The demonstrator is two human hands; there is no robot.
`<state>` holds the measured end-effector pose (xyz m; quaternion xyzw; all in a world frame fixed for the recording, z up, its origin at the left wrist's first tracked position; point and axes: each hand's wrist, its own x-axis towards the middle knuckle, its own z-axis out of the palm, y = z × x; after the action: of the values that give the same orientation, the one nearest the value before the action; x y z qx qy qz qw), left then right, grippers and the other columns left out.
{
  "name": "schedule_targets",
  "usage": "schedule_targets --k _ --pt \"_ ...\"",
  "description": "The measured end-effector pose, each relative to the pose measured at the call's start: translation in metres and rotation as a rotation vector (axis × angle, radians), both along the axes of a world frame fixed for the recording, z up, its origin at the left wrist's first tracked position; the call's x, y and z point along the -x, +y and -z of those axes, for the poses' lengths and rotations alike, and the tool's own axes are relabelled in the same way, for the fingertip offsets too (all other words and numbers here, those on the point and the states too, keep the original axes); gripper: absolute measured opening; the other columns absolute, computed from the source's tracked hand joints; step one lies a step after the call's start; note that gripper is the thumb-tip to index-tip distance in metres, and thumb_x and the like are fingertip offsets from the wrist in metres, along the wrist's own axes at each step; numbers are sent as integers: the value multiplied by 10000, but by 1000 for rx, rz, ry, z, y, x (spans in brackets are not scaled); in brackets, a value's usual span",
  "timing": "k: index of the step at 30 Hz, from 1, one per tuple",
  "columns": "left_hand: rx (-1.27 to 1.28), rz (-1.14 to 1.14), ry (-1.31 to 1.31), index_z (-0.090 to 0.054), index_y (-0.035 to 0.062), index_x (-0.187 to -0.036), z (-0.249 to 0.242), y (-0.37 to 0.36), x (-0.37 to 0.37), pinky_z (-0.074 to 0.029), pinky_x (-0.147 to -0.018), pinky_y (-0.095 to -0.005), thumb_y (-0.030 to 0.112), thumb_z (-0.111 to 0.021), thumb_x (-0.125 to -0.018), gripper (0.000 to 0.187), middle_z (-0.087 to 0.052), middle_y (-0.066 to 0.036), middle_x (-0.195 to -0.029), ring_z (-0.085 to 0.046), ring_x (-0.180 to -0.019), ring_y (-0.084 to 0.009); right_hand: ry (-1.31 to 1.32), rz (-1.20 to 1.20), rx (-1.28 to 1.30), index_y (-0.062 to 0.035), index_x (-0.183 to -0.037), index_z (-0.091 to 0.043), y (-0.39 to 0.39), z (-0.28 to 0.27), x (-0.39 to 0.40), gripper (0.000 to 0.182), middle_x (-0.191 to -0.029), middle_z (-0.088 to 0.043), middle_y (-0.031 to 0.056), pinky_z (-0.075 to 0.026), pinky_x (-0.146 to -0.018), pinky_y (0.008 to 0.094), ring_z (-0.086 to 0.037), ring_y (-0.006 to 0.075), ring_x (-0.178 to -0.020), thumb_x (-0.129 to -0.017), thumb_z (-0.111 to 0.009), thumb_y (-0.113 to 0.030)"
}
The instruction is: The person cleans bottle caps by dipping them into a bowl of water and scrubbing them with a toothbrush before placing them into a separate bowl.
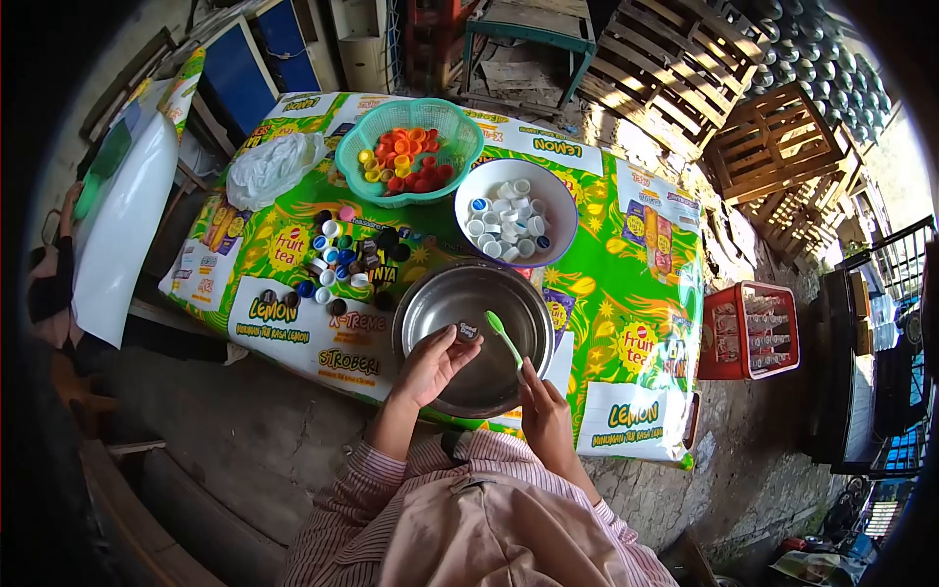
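Note:
My left hand point(428, 372) holds a small pale bottle cap point(469, 331) with lettering at its fingertips, over the steel bowl point(427, 301). In my right hand point(546, 411) is a green toothbrush point(506, 338), its head pointing up and left toward the cap, apart from it. Behind the steel bowl stands a white bowl point(564, 201) of white and clear caps, a few with blue. Left of that, a turquoise plastic basket point(349, 147) contains red, orange and yellow caps. Loose caps point(344, 257) in black, white, blue, brown and pink lie left of the steel bowl.
A green printed cover point(626, 284) drapes the table. A crumpled plastic bag point(274, 168) lies at the back left. To the right, a red crate point(751, 331) of bottles stands on the floor. Wooden pallets point(670, 68) lean behind. Part of another person point(67, 220) shows at far left.

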<state>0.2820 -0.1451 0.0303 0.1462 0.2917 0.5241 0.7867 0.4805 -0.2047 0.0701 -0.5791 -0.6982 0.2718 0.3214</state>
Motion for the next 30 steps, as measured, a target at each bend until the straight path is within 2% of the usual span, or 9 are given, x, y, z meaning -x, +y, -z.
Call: schedule_targets --k 8,10,12,14,16,19,23,27,30 --pt "9 65 -11 -559 -17 -1046 -2 0 1 -479 -944 -345 188 -440 -965 251 -606 -132 -1051 -595 -1009 -230 -84 -9 -15 -128 -1308 -466 8 10 -7 467 -719 -558 136 -445 -492 404 -562 301 -549 -856 -554 -47" --pt "-49 26 174 -563 -1 -1025 -8 -2 -3 -488 -922 -312 150 -474 -951 190 -616 -94 -998 -595 -975 -174 -39 7 -56 -128 -1308 -466 6 0 -5 472 -718 -558 135 -442 -490 406 -565 299 -554 -852 -554 -40" --pt "-351 -23 753 -557 -7 -1009 -16 -4 -6 -485 -828 -273 85 -556 -899 143 -608 -63 -947 -605 -889 -169 -66 1 3 -68 -1275 -493 -1 -17 -5 432 -747 -574 156 -432 -532 377 -555 295 -578 -850 -549 -16" --pt "-781 -76 1311 -572 -7 -967 -50 -1 -1 -476 -758 -296 81 -606 -850 151 -593 -90 -898 -604 -826 -222 -74 20 -80 -136 -1293 -486 -7 -15 -5 483 -711 -553 125 -433 -480 386 -560 282 -545 -832 -575 -26" --pt "-791 -88 1249 -587 6 -910 -53 3 0 -470 -725 -341 71 -626 -810 125 -577 -121 -877 -598 -817 -271 -57 77 -160 -124 -1277 -501 -13 -9 -6 467 -710 -555 116 -437 -473 376 -565 275 -548 -828 -582 -24" --pt "-882 283 1618 -582 14 -886 -38 4 9 -489 -722 -359 65 -620 -806 102 -578 -111 -874 -607 -835 -274 -164 76 -70 -95 -1262 -510 -15 -6 -6 430 -718 -564 117 -436 -468 372 -567 268 -551 -840 -578 -46" --pt "-821 236 1222 -605 41 -896 -48 5 12 -480 -725 -356 103 -623 -800 115 -598 -83 -914 -608 -845 -268 -172 148 -2 -80 -1247 -517 -20 -8 0 396 -751 -582 142 -443 -514 383 -570 302 -591 -853 -555 -52" --pt "-1048 343 1518 -606 29 -903 -28 12 23 -491 -700 -340 90 -631 -804 119 -601 -87 -915 -617 -808 -268 -223 194 48 -77 -1249 -514 -26 -16 12 393 -772 -592 141 -445 -523 386 -572 308 -597 -858 -545 -48" --pt "-840 301 1135 -597 20 -910 -44 12 25 -498 -639 -318 86 -634 -804 130 -599 -85 -900 -619 -758 -221 -198 215 -22 -92 -1263 -506 -27 -22 25 402 -792 -597 125 -444 -498 382 -581 296 -591 -864 -545 -64"
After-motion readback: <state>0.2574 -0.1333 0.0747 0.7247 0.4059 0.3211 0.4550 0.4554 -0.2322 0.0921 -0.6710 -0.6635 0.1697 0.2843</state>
